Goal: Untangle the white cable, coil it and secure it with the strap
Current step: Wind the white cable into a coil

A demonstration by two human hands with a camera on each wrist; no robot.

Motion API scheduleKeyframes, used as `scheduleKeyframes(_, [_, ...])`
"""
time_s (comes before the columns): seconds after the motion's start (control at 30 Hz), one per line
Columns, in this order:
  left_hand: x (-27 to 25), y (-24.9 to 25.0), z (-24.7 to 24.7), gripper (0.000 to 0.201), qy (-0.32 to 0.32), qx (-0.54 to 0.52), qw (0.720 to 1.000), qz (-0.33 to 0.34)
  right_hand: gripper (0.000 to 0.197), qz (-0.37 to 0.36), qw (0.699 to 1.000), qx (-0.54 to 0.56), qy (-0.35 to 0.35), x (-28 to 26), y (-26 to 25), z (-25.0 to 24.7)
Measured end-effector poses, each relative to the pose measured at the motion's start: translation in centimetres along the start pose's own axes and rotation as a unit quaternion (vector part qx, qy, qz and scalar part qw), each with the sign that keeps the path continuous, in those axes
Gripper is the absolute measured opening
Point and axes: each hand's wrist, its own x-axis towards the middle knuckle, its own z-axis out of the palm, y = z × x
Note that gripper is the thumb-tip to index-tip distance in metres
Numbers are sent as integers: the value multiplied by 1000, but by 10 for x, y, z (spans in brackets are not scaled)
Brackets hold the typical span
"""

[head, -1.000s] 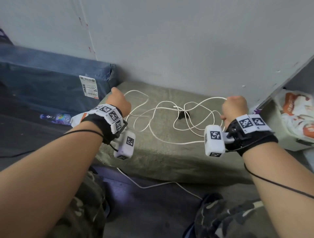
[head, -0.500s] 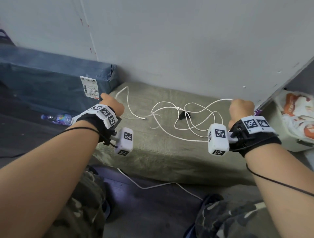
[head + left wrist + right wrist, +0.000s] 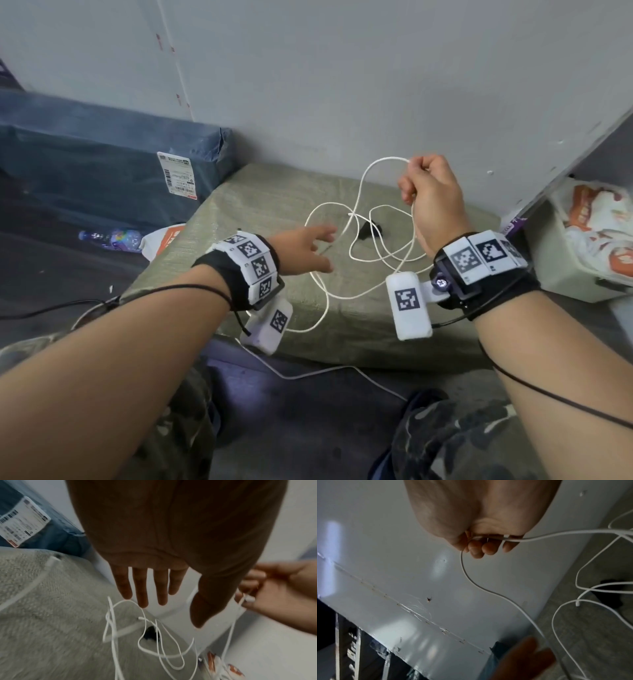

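Note:
The white cable (image 3: 342,219) lies in loose tangled loops on an olive-green woven pad (image 3: 260,205). A small black strap (image 3: 368,229) sits among the loops, also seen as the black strap (image 3: 150,634) and the black strap (image 3: 611,592). My right hand (image 3: 430,192) is raised above the pad and grips the white cable (image 3: 539,536) in curled fingers, two strands hanging down from it. My left hand (image 3: 308,248) hovers low over the loops with straight spread fingers (image 3: 142,588), holding nothing. One cable end (image 3: 140,618) lies loose near the strap.
A grey wall stands right behind the pad. A blue wrapped parcel (image 3: 102,161) with a shipping label lies at the left, a plastic bottle (image 3: 109,238) beside it. A white box with orange-printed bags (image 3: 589,233) is at the right. Another thin white cord (image 3: 308,375) runs on the floor.
My left hand let go of the cable and moved right toward the tangle, fingers now spread. My right hand rose and shifted left, lifting a loop of cable off the pad.

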Motion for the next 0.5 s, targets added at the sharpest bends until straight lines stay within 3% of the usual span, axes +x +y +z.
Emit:
scheduleKeyframes(0.17, [3,-1,5,22,22,25,999,16,19,39,996,80,-6,1,-4,-4])
scheduleKeyframes(0.2, [4,-2,4,19,38,16,999,10,20,42,998,42,-3,2,-5,-6])
scheduleKeyframes(0.27, [5,-4,2,16,73,4,997,0,15,46,988,-150,-12,5,-2,-10])
scheduleKeyframes(0.33, [5,-4,1,15,95,5,995,-5,27,63,939,-337,-19,6,6,-14])
scheduleKeyframes(0.37, [5,-3,1,14,100,10,995,-6,40,46,925,-375,-29,2,7,-12])
scheduleKeyframes(0.43, [4,-1,3,13,104,19,994,-6,58,-68,913,-398,-54,-8,8,-5])
scheduleKeyframes(0.5, [4,1,5,10,112,18,994,5,61,-159,871,-446,-132,-21,6,6])
